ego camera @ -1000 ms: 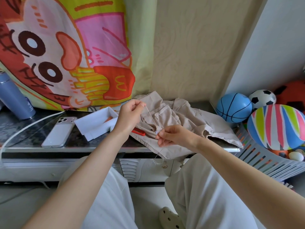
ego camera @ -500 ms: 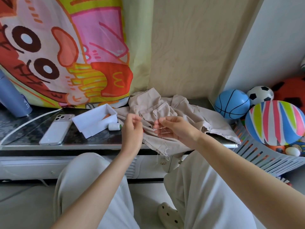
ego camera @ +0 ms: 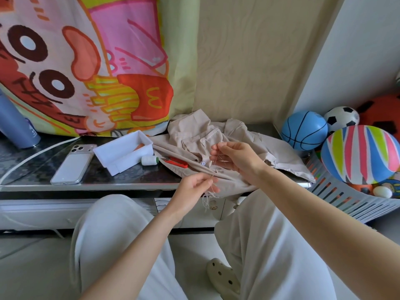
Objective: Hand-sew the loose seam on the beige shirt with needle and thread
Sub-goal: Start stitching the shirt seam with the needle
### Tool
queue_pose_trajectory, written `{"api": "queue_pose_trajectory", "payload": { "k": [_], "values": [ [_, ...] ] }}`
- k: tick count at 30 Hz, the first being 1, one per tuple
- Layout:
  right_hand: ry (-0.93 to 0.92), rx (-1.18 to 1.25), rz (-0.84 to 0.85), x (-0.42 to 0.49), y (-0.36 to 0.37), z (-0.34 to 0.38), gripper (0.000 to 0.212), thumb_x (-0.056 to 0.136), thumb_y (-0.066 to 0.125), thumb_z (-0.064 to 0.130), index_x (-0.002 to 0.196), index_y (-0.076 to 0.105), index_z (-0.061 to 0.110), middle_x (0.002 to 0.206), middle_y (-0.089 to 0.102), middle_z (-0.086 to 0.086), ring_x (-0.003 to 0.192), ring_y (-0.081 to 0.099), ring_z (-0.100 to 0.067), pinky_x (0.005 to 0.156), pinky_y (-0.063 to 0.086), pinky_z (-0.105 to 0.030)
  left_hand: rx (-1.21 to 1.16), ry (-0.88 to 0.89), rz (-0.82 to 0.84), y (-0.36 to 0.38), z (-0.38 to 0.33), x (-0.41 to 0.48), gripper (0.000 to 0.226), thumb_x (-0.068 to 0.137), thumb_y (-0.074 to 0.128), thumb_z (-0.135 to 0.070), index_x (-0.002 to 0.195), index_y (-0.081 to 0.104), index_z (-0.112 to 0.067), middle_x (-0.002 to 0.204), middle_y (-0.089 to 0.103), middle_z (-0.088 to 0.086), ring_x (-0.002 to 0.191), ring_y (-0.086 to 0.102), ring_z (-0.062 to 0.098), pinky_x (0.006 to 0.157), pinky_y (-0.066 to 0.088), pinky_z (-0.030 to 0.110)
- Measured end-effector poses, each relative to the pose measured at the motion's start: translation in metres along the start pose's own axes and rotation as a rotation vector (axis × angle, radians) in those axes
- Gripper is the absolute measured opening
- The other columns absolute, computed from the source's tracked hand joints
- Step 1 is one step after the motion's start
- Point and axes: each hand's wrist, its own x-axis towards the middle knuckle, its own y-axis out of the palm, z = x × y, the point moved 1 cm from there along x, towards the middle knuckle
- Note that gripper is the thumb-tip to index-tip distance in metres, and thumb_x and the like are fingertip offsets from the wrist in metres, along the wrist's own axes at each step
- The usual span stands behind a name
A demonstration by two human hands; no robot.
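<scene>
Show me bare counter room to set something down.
Bare: the front counter strip between phone and shirt, before the white tray and spool; also between blue bottle and phone, though a cable crosses it. Crowded: the right end, under the shirt, red snips beside it.

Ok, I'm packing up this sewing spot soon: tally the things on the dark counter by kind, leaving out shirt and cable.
Phone: 1
White tray: 1
Orange item in tray: 1
Thread spool: 1
Red snips: 1
Blue bottle: 1
Total: 6
</scene>
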Motion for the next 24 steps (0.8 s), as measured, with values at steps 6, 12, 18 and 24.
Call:
{"api": "queue_pose_trajectory", "payload": {
  "k": [6,12,18,24],
  "values": [
    [0.002,0.0,-0.1,0.003,-0.005,-0.005,0.024,0.101,0.043,0.012,0.085,0.06,0.008,0.078,0.065,-0.004,0.065,0.066,-0.009,0.067,0.056,-0.02,0.08,-0.03,0.04,-0.007,0.007,-0.006,0.019,0.096,0.05,-0.008,0.099,0.068,-0.011,0.074,0.068,-0.001,0.073,0.062,-0.003,0.08,0.045,0.011],
    [0.029,-0.007,-0.168,0.002,-0.014,-0.016,0.025,0.101,0.043,0.012,0.082,0.059,0.008,0.077,0.064,-0.004,0.067,0.065,-0.011,0.072,0.056,-0.024,0.287,-0.134,0.235,-0.018,0.016,-0.015,0.027,0.097,0.052,-0.013,0.079,0.068,-0.026,0.089,0.071,0.009,0.09,0.063,0.008,0.073,0.04,0.004],
    [0.067,0.014,-0.229,0.001,-0.02,-0.026,0.028,0.101,0.043,0.011,0.078,0.058,0.007,0.076,0.063,-0.005,0.07,0.064,-0.014,0.07,0.056,-0.022,0.484,-0.178,0.336,-0.035,0.03,-0.017,0.02,0.094,0.054,-0.009,0.089,0.072,-0.016,0.066,0.065,-0.005,0.068,0.058,-0.004,0.072,0.044,0.013],
    [0.069,0.012,-0.255,0.004,-0.02,-0.03,0.028,0.101,0.042,0.01,0.077,0.058,0.007,0.076,0.063,-0.006,0.064,0.065,-0.011,0.066,0.056,-0.02,0.684,-0.241,0.418,-0.052,0.047,-0.017,0.023,0.091,0.057,-0.014,0.083,0.072,-0.029,0.057,0.064,-0.013,0.07,0.054,0.011,0.071,0.044,0.026]
  ]
}}
